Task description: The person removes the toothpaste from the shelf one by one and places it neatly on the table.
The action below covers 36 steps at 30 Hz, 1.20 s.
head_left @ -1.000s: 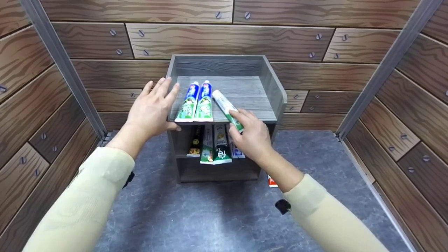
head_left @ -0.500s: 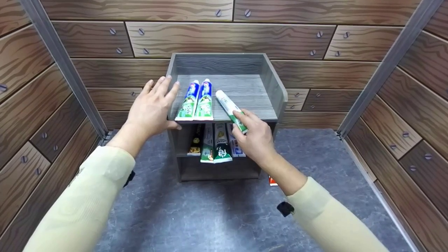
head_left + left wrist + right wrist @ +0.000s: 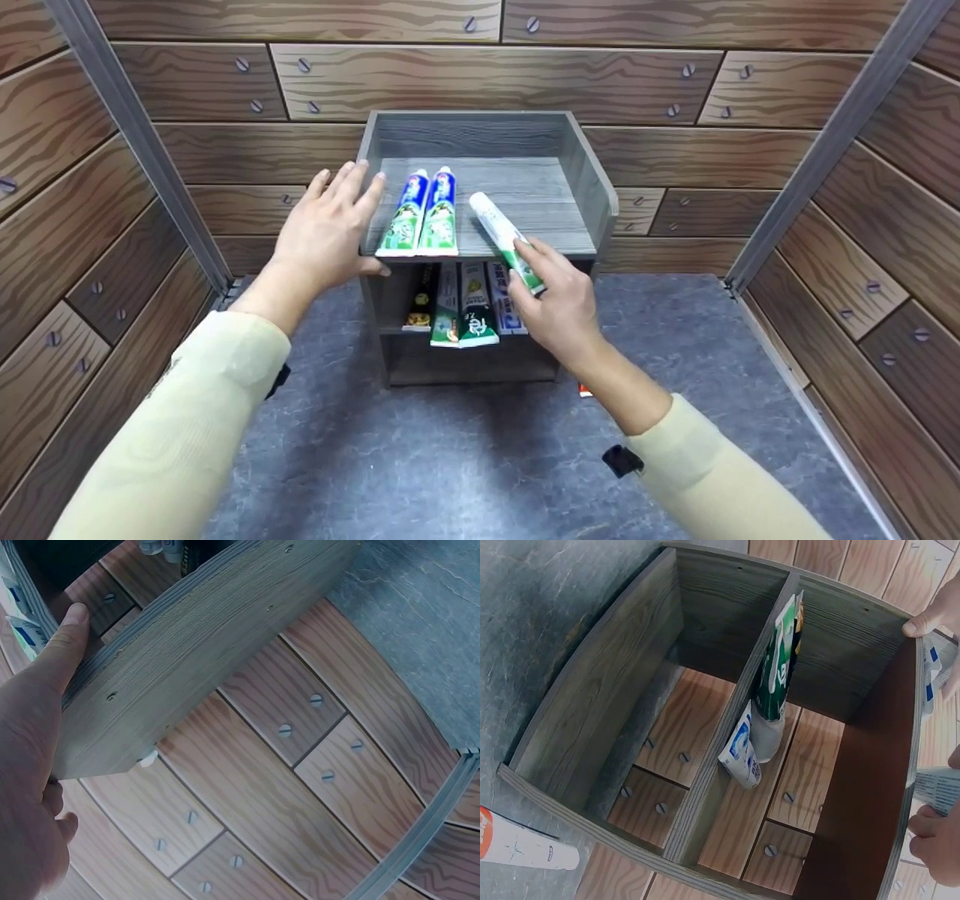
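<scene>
My right hand holds a white and green toothpaste tube near its green end. The tube slants over the top board's front edge, white cap pointing back and left. Left of it, two blue and green toothpaste tubes lie side by side on top of the grey shelf unit. My left hand rests on the unit's left side wall with fingers spread and straight. Its thumb touches the front edge in the left wrist view.
Several toothpaste tubes stand in the middle compartment, their flat ends toward the front. A red and white tube lies on the grey floor right of the unit. Wood-patterned walls enclose the back and both sides.
My right hand has moved slightly right and toward me with the toothpaste tube. Now there is a wider gap between it and the two blue and green tubes. My left hand stays put.
</scene>
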{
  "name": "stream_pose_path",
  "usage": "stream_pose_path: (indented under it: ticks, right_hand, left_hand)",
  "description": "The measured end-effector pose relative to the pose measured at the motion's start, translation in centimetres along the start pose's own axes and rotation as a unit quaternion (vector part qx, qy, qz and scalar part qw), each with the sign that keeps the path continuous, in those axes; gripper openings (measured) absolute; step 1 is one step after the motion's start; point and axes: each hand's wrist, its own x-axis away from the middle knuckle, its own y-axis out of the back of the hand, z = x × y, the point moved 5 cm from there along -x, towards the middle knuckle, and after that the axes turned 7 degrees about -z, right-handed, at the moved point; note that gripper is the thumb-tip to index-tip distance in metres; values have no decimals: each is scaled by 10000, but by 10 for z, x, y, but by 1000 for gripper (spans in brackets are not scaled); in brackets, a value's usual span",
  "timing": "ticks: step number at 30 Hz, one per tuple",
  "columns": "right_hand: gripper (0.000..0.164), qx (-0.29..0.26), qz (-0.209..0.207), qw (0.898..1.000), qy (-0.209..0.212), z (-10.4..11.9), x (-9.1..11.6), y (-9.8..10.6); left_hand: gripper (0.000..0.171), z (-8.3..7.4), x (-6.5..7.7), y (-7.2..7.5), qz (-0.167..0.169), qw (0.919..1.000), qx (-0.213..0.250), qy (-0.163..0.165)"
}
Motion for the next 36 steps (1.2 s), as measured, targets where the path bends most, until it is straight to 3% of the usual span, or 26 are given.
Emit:
stream_pose_path:
  ticks: [21,30,36]
  right_hand:
    - [43,-571,-1123,9899,649,23,-11,63]
    - [44,-493,-1532,9851,610,19,-19,90]
    - [46,-279,-1729,9841,283,2,-23,109]
  left_hand:
    - [130,3,1,2,-140,9998,112,-10]
    - [131,2,1,1,-122,9998,147,10]
    - [131,-1,1,1,-155,9998,93,-25]
